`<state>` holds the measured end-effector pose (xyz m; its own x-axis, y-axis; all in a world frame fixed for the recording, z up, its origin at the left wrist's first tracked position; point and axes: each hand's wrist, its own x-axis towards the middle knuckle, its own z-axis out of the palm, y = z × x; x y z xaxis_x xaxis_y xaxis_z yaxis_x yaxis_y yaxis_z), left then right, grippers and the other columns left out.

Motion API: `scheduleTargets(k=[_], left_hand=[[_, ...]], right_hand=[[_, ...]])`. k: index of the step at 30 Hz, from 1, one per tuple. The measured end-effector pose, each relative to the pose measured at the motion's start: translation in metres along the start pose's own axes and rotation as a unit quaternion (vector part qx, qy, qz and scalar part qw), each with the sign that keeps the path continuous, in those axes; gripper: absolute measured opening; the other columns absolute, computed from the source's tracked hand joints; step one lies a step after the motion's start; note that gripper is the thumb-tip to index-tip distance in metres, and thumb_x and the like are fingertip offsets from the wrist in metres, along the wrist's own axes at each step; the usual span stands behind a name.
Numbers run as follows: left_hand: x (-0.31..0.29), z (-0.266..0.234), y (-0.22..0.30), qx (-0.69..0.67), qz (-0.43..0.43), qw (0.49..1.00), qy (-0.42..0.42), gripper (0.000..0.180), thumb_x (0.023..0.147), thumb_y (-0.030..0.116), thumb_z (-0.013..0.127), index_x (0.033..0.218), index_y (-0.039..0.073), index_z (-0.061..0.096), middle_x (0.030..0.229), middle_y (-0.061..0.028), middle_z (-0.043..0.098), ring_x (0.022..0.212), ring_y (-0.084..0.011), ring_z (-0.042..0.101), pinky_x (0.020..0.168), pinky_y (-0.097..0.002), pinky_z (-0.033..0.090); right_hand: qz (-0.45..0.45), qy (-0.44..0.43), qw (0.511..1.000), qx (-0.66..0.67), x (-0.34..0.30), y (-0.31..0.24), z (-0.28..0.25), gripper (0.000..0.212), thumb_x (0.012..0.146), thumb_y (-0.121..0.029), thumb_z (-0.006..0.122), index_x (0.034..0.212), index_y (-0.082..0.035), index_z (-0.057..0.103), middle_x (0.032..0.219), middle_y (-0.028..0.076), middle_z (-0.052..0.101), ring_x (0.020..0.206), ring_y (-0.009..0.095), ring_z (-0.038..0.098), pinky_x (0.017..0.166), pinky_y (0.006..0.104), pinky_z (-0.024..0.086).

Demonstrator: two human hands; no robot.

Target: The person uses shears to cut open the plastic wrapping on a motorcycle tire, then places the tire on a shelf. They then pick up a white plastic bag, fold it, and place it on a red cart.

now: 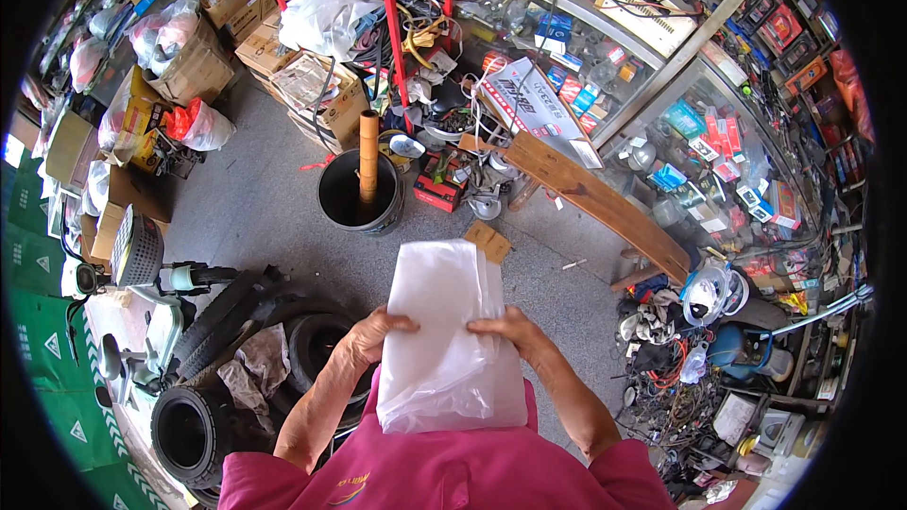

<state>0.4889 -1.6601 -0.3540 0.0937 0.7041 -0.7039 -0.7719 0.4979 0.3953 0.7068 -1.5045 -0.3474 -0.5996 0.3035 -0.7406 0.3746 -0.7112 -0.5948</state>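
A folded sheaf of whitish, translucent plastic [439, 321] hangs in front of my chest, its lower part creased and glossy. My left hand [375, 332] grips its left edge, the thumb lying on top and the other fingers hidden beneath. On the opposite edge my right hand [510, 329] pinches it the same way, thumb pointing inward. Whether the plastic is sheeting or a stack of bags I cannot tell.
Ahead stands a black bucket [378, 217] with a bamboo tube [368, 156] upright in it. A wooden bench [605, 203] slants at the right, before a glass display case [699, 123]. Old tires [189, 434] lie at the left. Cluttered parts [671, 416] cover the lower right.
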Motion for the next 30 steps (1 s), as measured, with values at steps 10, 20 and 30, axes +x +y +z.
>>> scheduleTargets(k=[10,20,30], left_hand=[[-0.004,-0.007,-0.027,-0.055,-0.013,0.995,-0.079,0.094,0.069,-0.019,0.055,0.149,0.019,0.025,0.139,-0.0121,0.044,0.122,-0.0254,0.049,0.105,-0.0417,0.04],[-0.04,0.006,-0.018,-0.21,-0.036,0.977,-0.028,0.078,0.083,-0.001,0.062,0.149,0.014,0.023,0.138,-0.0134,0.045,0.131,-0.0277,0.039,0.109,-0.0441,0.033],[-0.07,0.035,-0.018,0.631,0.224,0.743,0.011,0.076,0.092,0.022,0.059,0.15,0.007,0.012,0.149,-0.0122,0.03,0.142,-0.0257,0.021,0.116,-0.0414,0.019]], right_hand=[[0.036,0.217,0.86,-0.461,-0.056,0.032,-0.059,0.093,0.074,-0.056,0.07,0.135,0.007,0.039,0.119,0.026,0.059,0.107,0.036,0.061,0.09,0.0373,0.05],[-0.401,-0.072,0.715,-0.568,-0.081,-0.066,-0.017,0.088,0.065,-0.052,0.078,0.137,-0.012,0.047,0.149,0.019,0.03,0.144,0.033,0.013,0.115,0.0547,0.009],[-0.168,-0.434,0.796,-0.388,-0.075,-0.009,-0.013,0.061,0.076,-0.003,0.067,0.134,-0.014,0.053,0.148,0.012,0.037,0.142,0.032,0.021,0.115,0.0439,0.019]])
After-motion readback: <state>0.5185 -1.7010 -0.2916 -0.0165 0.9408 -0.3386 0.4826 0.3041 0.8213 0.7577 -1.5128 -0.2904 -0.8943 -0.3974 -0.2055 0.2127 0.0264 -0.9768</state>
